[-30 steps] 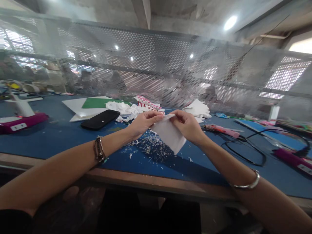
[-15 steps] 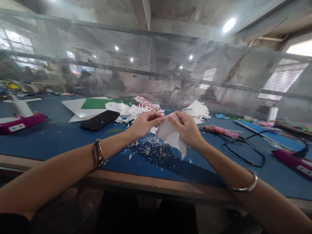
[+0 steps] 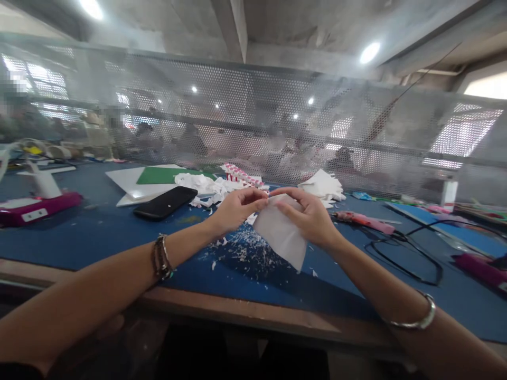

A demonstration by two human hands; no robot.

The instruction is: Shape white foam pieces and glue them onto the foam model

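White sheet [image 3: 280,235] hung above the table [image 3: 103,224], inward from the middle of its front edge, pinched between thumb and fingers of the right hand [image 3: 311,219]. Left hand [image 3: 235,211] had thumb and fingertips drawn close at the sheet's upper corner; grip could not be told. White scraps [image 3: 243,252] lay scattered on the surface beneath.

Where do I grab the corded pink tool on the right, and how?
Probably by its pink handle, from above, with the right hand once it frees the white sheet. The handle lies flat, roughly crosswise; the cord leaves its right end, the left looks narrower.
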